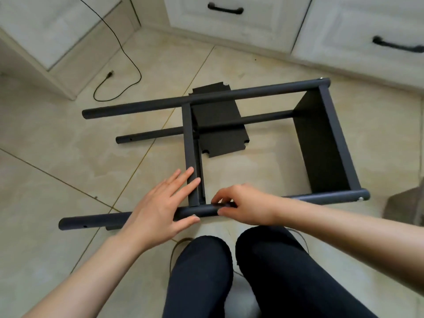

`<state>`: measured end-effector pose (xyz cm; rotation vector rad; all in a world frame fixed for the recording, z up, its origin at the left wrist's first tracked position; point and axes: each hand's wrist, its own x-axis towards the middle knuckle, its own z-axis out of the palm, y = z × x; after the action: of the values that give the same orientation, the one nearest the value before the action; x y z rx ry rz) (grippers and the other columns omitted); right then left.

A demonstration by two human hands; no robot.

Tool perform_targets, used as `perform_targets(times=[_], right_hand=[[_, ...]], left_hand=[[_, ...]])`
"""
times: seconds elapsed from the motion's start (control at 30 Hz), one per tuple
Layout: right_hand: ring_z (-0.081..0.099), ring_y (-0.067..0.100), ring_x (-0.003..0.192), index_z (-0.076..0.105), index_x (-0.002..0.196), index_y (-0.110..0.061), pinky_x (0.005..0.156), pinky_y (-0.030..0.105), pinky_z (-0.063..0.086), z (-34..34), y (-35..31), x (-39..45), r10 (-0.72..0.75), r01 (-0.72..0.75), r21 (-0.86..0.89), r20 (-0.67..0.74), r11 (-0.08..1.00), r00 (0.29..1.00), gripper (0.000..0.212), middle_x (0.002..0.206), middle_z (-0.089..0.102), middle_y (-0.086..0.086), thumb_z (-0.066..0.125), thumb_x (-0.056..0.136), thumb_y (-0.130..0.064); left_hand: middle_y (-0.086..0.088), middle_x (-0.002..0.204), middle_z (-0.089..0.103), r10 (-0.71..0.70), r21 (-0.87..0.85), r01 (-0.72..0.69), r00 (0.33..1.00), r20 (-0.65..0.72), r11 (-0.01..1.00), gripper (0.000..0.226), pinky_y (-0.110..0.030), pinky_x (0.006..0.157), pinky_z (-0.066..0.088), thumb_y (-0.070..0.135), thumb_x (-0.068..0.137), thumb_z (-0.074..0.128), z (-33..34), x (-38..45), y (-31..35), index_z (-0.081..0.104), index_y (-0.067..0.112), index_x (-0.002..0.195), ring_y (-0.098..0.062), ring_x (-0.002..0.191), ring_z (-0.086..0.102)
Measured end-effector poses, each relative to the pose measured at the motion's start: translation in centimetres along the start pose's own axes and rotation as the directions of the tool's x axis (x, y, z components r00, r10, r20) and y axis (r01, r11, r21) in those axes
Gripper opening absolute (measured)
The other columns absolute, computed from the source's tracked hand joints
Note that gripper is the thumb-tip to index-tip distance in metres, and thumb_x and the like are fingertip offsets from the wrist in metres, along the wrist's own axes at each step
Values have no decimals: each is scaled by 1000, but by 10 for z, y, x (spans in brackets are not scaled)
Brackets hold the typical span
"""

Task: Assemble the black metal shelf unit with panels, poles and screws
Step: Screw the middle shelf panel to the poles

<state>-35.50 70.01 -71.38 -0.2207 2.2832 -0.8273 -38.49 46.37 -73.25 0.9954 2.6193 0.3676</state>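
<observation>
The black shelf frame lies on its side on the tiled floor. Its near pole (96,221) runs left to right in front of my knees; the far top pole (206,97) and a lower pole (151,135) lie behind. One panel (325,143) is fixed at the right end and a middle panel (190,143) stands edge-on. My left hand (160,207) lies with straight fingers on the middle panel's near end and the near pole. My right hand (241,204) pinches a small dark tool or screw at the near pole; what it is cannot be told.
A loose black panel (220,125) lies flat on the floor under the frame. A black cable with a plug (119,72) trails at the back left. White cabinets with dark handles (226,9) line the back. My knees (229,271) are at the bottom centre.
</observation>
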Motion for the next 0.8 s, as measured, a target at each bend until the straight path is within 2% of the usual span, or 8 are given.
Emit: perform_targets(times=[0.07,0.17,0.3,0.43,0.53,0.6,0.67,0.8], right_hand=[[60,23,109,56,134,-25,94,37,48,7,0,-6,6,-9,-52,-43,999,999,35,119,68,4,55,99,-26],[58,24,112,54,135,-27,95,39,47,14,-1,-10,18,-26,-74,-110,997,994,37,121,66,2,53,99,-26],[57,24,115,54,134,-28,96,40,46,18,-2,-11,16,-33,-111,-149,993,989,35,123,65,0,52,99,-27],[56,24,115,53,134,-28,97,43,46,18,-2,-9,13,-32,-128,-142,991,990,34,123,64,1,51,100,-27],[55,25,115,53,133,-28,97,44,46,17,-3,-6,14,-33,-151,-130,988,991,34,124,63,2,49,100,-26],[55,26,116,53,133,-28,97,44,46,18,-3,-5,16,-36,-158,-126,987,992,34,124,63,2,49,100,-25],[55,26,116,53,133,-28,97,44,46,18,-2,-4,21,-41,-150,-127,988,992,33,124,63,2,49,100,-25],[55,25,116,54,133,-27,97,43,46,17,-2,-5,17,-34,-130,-124,991,992,34,123,63,2,50,100,-23]], left_hand=[[23,165,1,-80,-19,80,997,-22,997,81,-30,122,22,59,90,59,1,-7,10,20,39,158,-1,152,4],[16,151,45,-241,-141,218,955,-171,966,59,-26,108,38,41,90,71,0,-22,26,51,30,145,-4,138,41],[19,91,71,-629,-570,380,701,-335,728,19,-16,80,51,21,86,77,7,-48,47,73,25,104,3,89,65],[6,80,75,-879,-887,396,476,-22,237,2,-26,70,56,19,92,71,15,-58,54,71,18,90,-11,74,72],[-11,91,77,-843,-931,308,431,321,-197,17,-32,76,57,22,96,67,17,-54,49,68,6,100,-20,81,77],[-19,104,74,-780,-898,151,450,435,-414,25,-36,84,55,18,98,64,15,-47,48,62,0,115,-28,95,75],[-24,113,70,-747,-847,13,463,476,-532,35,-38,87,52,14,99,61,13,-38,48,54,-2,129,-30,102,70],[-26,126,62,-723,-769,-122,458,517,-627,48,-45,89,51,3,99,58,11,-22,51,41,-1,143,-33,108,65]])
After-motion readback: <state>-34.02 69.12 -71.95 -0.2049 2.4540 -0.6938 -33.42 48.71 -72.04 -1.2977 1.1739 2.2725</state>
